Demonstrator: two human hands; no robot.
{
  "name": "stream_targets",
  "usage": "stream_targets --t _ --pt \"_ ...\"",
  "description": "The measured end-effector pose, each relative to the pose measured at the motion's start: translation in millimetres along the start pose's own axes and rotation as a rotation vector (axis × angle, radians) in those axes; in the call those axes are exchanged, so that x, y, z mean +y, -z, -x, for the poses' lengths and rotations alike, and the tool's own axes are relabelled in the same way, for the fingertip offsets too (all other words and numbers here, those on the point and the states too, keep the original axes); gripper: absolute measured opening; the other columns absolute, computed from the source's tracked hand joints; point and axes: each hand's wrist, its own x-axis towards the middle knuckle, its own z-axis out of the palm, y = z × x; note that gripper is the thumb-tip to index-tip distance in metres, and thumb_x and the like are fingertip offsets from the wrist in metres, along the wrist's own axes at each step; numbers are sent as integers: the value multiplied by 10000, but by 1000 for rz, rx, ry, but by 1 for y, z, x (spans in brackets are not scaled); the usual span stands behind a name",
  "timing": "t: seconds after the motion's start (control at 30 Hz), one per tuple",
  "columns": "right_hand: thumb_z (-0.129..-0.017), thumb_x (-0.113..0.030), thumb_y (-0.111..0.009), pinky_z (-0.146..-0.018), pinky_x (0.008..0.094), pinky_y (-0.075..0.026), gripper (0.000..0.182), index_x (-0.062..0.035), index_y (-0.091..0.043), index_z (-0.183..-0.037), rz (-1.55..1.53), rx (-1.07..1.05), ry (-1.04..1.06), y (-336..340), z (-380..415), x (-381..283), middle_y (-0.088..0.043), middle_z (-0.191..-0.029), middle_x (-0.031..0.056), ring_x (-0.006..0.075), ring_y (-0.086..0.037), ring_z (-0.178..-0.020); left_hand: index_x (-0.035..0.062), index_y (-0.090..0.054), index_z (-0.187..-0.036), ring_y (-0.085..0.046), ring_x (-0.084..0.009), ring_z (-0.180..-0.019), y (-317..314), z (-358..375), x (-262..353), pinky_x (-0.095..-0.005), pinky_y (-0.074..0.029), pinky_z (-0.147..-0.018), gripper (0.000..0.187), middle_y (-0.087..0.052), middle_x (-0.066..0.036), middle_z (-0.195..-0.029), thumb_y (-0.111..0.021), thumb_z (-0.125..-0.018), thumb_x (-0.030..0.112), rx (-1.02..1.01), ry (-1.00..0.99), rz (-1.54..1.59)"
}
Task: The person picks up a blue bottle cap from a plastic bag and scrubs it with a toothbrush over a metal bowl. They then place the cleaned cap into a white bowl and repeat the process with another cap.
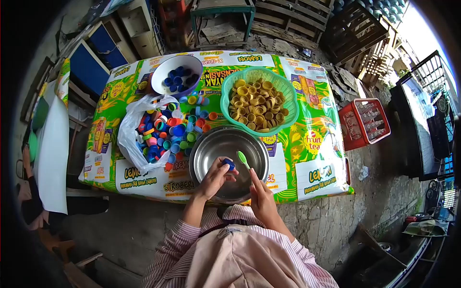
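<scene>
My left hand point(214, 178) pinches a dark blue bottle cap point(228, 164) over the steel bowl point(196, 152). In my right hand point(262, 195), with the index finger stretched along it, is a slim tool with a bright green, rounded end point(242, 157); its exact kind I cannot tell. Both hands are above the near half of the bowl. Left of it, a white plastic bag point(128, 132) lies spread around many loose caps point(178, 130) in blue, red, green and orange. Some caps spill toward the bowl's far rim.
A green plastic basket point(291, 103) of yellow-brown caps stands beyond the bowl. At the far left, a white basin point(157, 79) holds dark blue caps. A printed sheet point(307, 165) covers the table. Right of it stands a red crate point(353, 126); another person's arm point(30, 168) shows at left.
</scene>
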Motion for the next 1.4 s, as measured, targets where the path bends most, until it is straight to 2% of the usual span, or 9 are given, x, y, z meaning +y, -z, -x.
stream_targets --t 0.07,0.17,0.43,0.7,0.9,1.07,1.23,1.37,1.4 --pt "-880 -17 -464 -573 401 -427 536 -122 -325 -1387 -51 27 205 0 2 -4 -520 -767 175 336 -538 -619 40 -387 -1148 -541 -123 -894 -9 2 3 -261 -486 -732 288 -505 -45 -983 -513 -921 164 92 -125 -404" --pt "-883 -22 -461 -571 402 -426 517 -121 -345 -1377 -13 30 84 3 -3 0 -501 -756 165 338 -523 -606 28 -385 -1140 -542 -108 -889 -11 -3 -3 -258 -490 -701 285 -507 -41 -976 -520 -916 141 119 -200 -694" --pt "-876 -19 -475 -552 401 -425 540 -135 -336 -1384 9 28 82 6 -6 1 -495 -732 165 339 -523 -598 30 -428 -1152 -529 -163 -973 -13 -4 6 -257 -499 -745 375 -477 -100 -1076 -619 -835 92 195 -313 -976" --pt "-874 8 -461 -618 378 -453 549 -112 -316 -1389 -89 16 41 11 -9 -6 -565 -870 232 370 -570 -703 -9 -414 -1158 -579 -144 -934 -14 -4 6 -241 -479 -820 316 -540 -68 -1024 -560 -886 55 125 -170 -535" --pt "-882 -17 -465 -599 401 -446 538 -128 -322 -1389 -76 41 141 4 -1 -1 -550 -817 207 360 -554 -644 20 -485 -1113 -539 -121 -802 -2 -7 6 -255 -449 -710 311 -567 -66 -964 -392 -977 283 79 -192 -202" --pt "-896 -47 -460 -563 426 -433 514 -128 -326 -1386 -33 5 155 0 -4 -5 -537 -794 184 360 -544 -621 0 -480 -1143 -491 -117 -756 5 -6 10 -247 -416 -670 442 -518 -21 -854 -358 -972 389 -13 33 159" --pt "-890 -28 -461 -589 415 -457 514 -116 -334 -1381 -49 42 105 5 -7 -8 -566 -840 210 375 -566 -660 34 -478 -1134 -513 -127 -809 -5 -3 17 -255 -434 -699 396 -519 -26 -881 -392 -963 380 -14 114 154" --pt "-888 -21 -463 -615 406 -464 516 -120 -341 -1379 -97 71 107 5 -7 -8 -577 -842 227 378 -579 -686 69 -466 -1149 -569 -156 -962 -8 -2 16 -255 -479 -762 279 -564 -74 -1016 -531 -913 201 63 -18 -28" --pt "-887 -22 -465 -619 405 -464 516 -123 -343 -1378 -94 65 86 6 -6 -8 -580 -843 231 376 -582 -690 55 -464 -1146 -578 -154 -938 -7 -3 15 -256 -490 -734 295 -561 -81 -1035 -562 -888 158 139 -99 -429"
